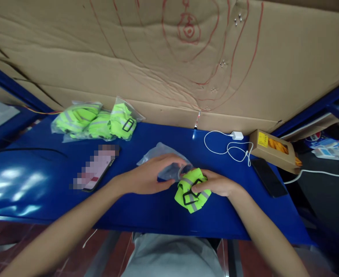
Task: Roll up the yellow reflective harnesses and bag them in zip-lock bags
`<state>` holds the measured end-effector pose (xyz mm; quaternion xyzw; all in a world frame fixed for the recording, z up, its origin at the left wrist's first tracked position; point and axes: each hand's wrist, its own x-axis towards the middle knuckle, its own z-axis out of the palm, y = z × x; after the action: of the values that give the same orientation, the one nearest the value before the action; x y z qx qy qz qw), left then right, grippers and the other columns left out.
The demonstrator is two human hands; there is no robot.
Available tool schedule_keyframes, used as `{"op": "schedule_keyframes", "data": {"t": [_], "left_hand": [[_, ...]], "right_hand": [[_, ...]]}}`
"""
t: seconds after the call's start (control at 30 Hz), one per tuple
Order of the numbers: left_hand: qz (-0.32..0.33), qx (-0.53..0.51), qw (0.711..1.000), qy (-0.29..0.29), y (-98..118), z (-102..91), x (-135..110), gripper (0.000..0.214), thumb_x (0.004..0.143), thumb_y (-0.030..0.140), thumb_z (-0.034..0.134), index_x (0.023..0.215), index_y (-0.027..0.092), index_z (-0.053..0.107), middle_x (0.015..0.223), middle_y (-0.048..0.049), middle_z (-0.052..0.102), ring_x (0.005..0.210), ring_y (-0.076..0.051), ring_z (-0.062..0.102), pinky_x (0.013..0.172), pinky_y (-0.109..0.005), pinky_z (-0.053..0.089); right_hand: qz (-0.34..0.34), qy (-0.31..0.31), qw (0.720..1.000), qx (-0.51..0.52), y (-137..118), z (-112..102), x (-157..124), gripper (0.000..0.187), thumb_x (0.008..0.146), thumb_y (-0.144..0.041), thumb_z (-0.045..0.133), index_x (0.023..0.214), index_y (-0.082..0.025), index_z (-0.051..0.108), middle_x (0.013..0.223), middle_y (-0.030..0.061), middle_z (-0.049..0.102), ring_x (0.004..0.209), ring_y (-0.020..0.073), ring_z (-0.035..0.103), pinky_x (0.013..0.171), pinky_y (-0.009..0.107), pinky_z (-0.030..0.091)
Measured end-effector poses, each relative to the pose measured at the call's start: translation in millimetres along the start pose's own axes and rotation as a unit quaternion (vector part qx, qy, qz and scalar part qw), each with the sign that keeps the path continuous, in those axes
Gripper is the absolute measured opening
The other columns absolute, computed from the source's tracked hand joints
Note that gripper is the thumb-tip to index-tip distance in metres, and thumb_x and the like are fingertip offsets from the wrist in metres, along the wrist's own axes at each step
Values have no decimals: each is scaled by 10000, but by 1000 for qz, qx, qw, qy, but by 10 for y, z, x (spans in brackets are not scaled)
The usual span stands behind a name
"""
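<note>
My right hand (217, 183) grips a folded neon-yellow reflective strap (194, 206) with grey bands and a black buckle, its thumb pressed on the front of the bundle. Just left of it, my left hand (150, 175) curls round the mouth of a clear plastic bag (159, 150). The bag's opening faces the strap and meets its upper left side. Part of the bag is hidden behind my left fingers. Farther back on the left lie several bagged neon-yellow straps (77, 119), one with a black buckle showing.
On the blue table (146, 219) lies a phone (100, 169) at left and a dark phone (269, 177) at right. A white cable with a charger (237, 135) runs near an open-windowed cardboard box (276, 150). A cardboard panel (157, 77) with red lines stands behind.
</note>
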<state>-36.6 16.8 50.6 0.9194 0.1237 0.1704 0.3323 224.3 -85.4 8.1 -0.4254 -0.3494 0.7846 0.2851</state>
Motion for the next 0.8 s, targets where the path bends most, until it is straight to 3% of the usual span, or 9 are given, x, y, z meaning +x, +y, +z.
{"op": "schedule_keyframes", "data": {"t": [0.07,0.13,0.2,0.27,0.43,0.53,0.63,0.73,0.8], "left_hand": [[-15,17,996,-91,-112,-75,32,902,814,402,822,1584,288,366,1628,-123,458,1501,-325,448,1187,-466,434],[-32,41,988,-148,-222,-69,108,1194,697,527,900,1656,294,227,1735,-143,243,1601,-394,230,1257,-562,312],[-41,60,981,-180,-299,4,206,1274,659,567,913,1670,296,187,1746,-152,200,1613,-421,152,1274,-627,213],[-37,76,977,-196,-328,110,290,1260,671,555,909,1668,306,180,1719,-155,286,1600,-420,211,1268,-655,172],[-23,187,976,-110,-245,335,297,1063,747,595,834,1622,280,319,1529,-186,537,1461,-397,460,1244,-699,110],[3,219,974,-60,-192,412,215,995,771,611,797,1595,250,373,1555,-196,496,1494,-400,413,1259,-697,9],[29,186,980,-61,-210,454,153,953,790,601,784,1570,222,389,1594,-181,469,1532,-370,376,1294,-639,26],[2,177,984,-21,-271,463,124,919,824,623,748,1554,189,396,1480,-168,586,1429,-332,513,1296,-595,136],[-27,202,979,19,-289,456,116,988,819,682,726,1580,172,358,1469,-177,591,1391,-337,543,1280,-589,184]], "right_hand": [[9,-12,1000,-4,-10,-18,0,539,691,-254,944,1181,-165,738,1093,77,794,926,209,771,825,324,646],[11,-28,999,-18,-17,-42,-6,577,693,-247,943,1222,-170,726,1128,83,790,962,209,768,851,319,640],[9,-56,998,-39,-21,-71,-16,594,695,-234,940,1241,-173,718,1156,84,783,988,204,761,873,311,631],[7,-82,995,-60,-23,-101,-29,625,681,-225,947,1256,-178,707,1163,77,778,996,201,754,880,308,624],[-1,-133,986,-101,-13,-118,-32,746,634,-221,969,1314,-229,664,1196,40,755,1053,194,730,928,305,598],[-7,-180,976,-120,11,-85,-2,724,628,-202,965,1290,-230,673,1200,34,743,1070,198,720,921,301,595],[-25,-204,971,-119,4,-72,-16,700,632,-172,954,1274,-221,679,1183,33,744,1069,200,722,918,302,593],[-60,-183,975,-112,-66,-118,-118,689,636,-174,952,1270,-217,685,1284,68,726,1164,234,705,981,337,575],[-105,-111,986,-63,-127,-163,-195,683,647,-218,953,1271,-225,674,1385,96,685,1208,275,695,1007,394,572]]}}
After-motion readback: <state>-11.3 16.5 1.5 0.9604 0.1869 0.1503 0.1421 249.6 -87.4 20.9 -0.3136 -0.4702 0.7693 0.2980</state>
